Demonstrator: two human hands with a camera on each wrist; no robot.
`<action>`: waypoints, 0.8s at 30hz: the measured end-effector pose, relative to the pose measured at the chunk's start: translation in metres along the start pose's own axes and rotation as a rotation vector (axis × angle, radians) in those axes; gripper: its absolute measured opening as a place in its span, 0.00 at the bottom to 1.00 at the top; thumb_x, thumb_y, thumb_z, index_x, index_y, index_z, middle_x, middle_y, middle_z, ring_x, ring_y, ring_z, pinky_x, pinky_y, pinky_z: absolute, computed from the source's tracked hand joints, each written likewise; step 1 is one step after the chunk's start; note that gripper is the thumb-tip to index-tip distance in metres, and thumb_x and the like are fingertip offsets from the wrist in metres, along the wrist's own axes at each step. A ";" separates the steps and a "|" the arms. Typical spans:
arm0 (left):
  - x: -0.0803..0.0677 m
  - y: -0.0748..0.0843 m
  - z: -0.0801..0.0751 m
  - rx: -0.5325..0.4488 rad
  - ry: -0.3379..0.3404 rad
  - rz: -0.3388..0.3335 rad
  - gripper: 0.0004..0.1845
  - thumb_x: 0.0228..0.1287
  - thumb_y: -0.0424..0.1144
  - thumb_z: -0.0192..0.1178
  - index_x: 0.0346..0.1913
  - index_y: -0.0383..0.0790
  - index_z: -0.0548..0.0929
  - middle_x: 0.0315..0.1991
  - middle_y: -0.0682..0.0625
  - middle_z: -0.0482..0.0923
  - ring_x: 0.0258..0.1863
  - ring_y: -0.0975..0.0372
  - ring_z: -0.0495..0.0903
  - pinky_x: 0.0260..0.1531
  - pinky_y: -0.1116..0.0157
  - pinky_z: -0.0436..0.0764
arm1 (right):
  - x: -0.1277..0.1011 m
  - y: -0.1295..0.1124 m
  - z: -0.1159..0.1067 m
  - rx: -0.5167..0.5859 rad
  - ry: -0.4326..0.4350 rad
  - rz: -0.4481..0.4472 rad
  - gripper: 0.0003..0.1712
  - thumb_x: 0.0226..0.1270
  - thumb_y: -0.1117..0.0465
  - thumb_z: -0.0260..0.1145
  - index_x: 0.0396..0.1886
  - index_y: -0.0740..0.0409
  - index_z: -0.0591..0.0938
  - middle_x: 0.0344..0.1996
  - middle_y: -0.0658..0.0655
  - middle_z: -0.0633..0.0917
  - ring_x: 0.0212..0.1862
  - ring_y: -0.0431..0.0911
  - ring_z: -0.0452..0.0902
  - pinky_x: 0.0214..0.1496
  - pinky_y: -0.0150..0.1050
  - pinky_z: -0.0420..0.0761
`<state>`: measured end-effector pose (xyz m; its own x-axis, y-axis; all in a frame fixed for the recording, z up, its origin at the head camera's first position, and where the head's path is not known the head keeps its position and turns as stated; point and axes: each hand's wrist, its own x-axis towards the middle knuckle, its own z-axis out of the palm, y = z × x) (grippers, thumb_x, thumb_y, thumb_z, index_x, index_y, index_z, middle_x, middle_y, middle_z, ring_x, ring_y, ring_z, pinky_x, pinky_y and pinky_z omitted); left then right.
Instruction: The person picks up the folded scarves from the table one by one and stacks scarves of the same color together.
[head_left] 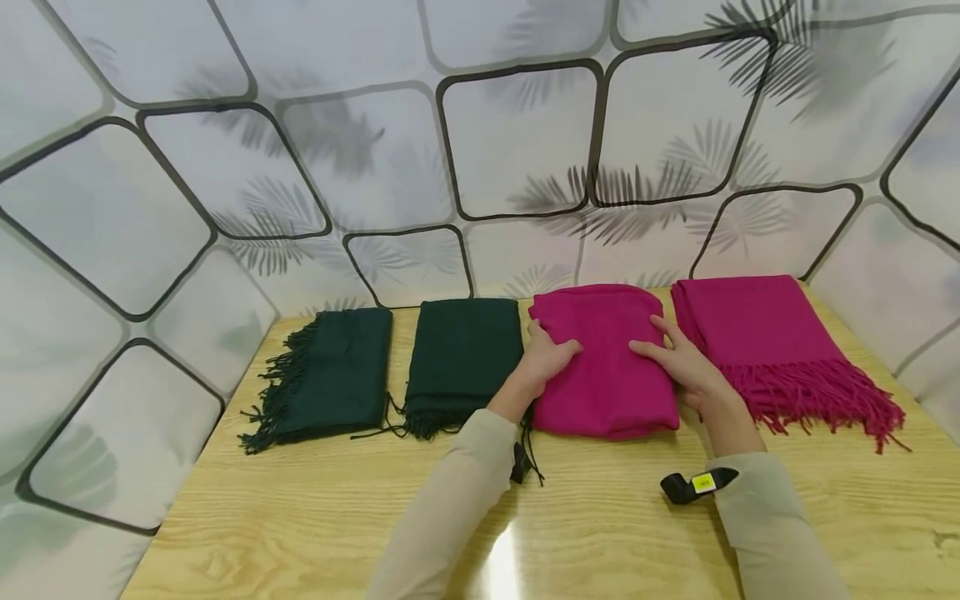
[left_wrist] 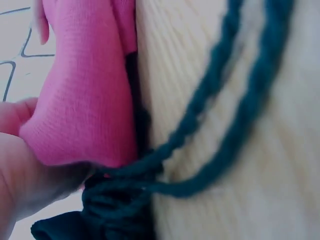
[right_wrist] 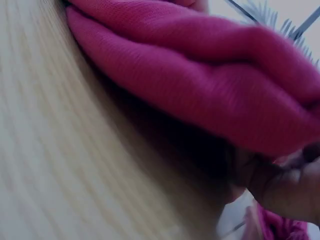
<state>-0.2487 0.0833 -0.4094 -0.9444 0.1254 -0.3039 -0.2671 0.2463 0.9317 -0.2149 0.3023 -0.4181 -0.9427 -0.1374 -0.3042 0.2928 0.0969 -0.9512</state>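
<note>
Both hands hold a folded magenta scarf (head_left: 603, 383) by its two sides. Thumb on top, my left hand (head_left: 542, 367) grips the left edge; in the left wrist view the fingers go under the cloth (left_wrist: 90, 100). On the opposite edge my right hand (head_left: 692, 371) also has its thumb above, its other fingers partly hidden beneath. The right wrist view shows a dark gap between the scarf's near fold (right_wrist: 200, 90) and the table. Beside the left hand lies a folded dark green scarf (head_left: 467, 350), its long fringe strands (left_wrist: 220, 155) trailing near the left wrist.
A second dark green scarf (head_left: 341, 375), fringe to the left, lies at the far left. At the right is another folded magenta scarf (head_left: 757, 321) with fringe toward the front. All rest on a light wooden table (head_left: 300, 517), with patterned fabric walls (head_left: 517, 142) behind and beside it.
</note>
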 end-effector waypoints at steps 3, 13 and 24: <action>0.000 0.001 0.002 0.024 -0.044 0.056 0.52 0.62 0.38 0.65 0.79 0.43 0.39 0.68 0.36 0.63 0.63 0.47 0.69 0.61 0.51 0.73 | 0.001 0.002 -0.001 0.006 -0.048 -0.001 0.53 0.74 0.44 0.60 0.81 0.37 0.33 0.78 0.65 0.47 0.64 0.52 0.67 0.50 0.35 0.80; 0.004 -0.005 0.001 0.000 -0.146 0.034 0.52 0.64 0.39 0.66 0.80 0.46 0.40 0.69 0.39 0.61 0.63 0.48 0.69 0.61 0.52 0.74 | 0.000 0.000 -0.003 -0.024 -0.112 -0.074 0.51 0.74 0.53 0.63 0.82 0.36 0.39 0.78 0.64 0.45 0.68 0.59 0.60 0.49 0.39 0.82; -0.001 -0.007 -0.009 -0.116 -0.167 0.079 0.48 0.68 0.32 0.62 0.80 0.51 0.43 0.72 0.42 0.58 0.63 0.49 0.71 0.59 0.52 0.76 | -0.001 0.004 -0.011 0.045 -0.112 -0.095 0.52 0.70 0.64 0.65 0.81 0.33 0.44 0.78 0.64 0.42 0.58 0.45 0.69 0.47 0.41 0.83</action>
<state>-0.2479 0.0732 -0.4141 -0.9209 0.3002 -0.2487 -0.2226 0.1186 0.9677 -0.2145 0.3141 -0.4208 -0.9434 -0.2529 -0.2145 0.2127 0.0346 -0.9765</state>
